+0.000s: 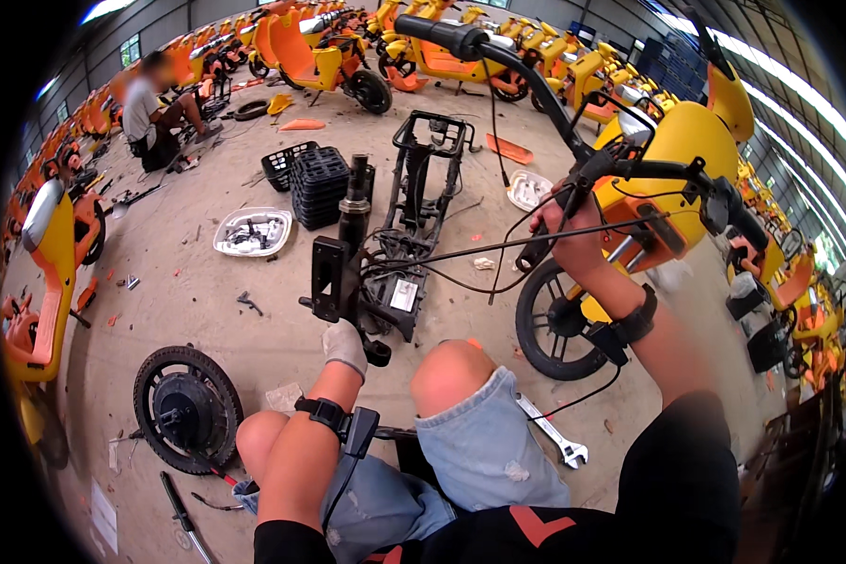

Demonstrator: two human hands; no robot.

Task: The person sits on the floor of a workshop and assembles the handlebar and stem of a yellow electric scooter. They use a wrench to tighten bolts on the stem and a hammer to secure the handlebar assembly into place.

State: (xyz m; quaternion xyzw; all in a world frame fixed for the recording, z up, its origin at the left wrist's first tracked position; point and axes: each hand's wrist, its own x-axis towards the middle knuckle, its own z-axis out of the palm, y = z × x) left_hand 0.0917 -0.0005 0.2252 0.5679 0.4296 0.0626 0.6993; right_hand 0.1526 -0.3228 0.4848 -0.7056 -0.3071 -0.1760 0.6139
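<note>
While my knees in pale denim shorts [484, 451] are bending close below me, an adjustable wrench [555, 432] is lying on the floor just beside the right one. My left grip [346, 346], in a whitish glove, is touching the lower end of an upright black steering tube [352, 226]; its hidden fingers are leaving me unable to tell whether it is closed. My right grip [571, 221] is closing around the stem of a black handlebar [550, 99], which is hanging tilted, off to the right of the tube, with cables trailing toward the frame. To my left, a loose wheel [186, 409] is lying on the floor. The bare black frame [430, 202] is stretching away behind the tube, while a yellow scooter [691, 141] is standing to the right, behind the handlebar. Farther off, a white tray [254, 255] is holding parts near stacked black crates [321, 188]. Beyond them, a person [143, 113] is crouching at the left, and rows of yellow-and-orange scooters [315, 61] are filling the hall.
</note>
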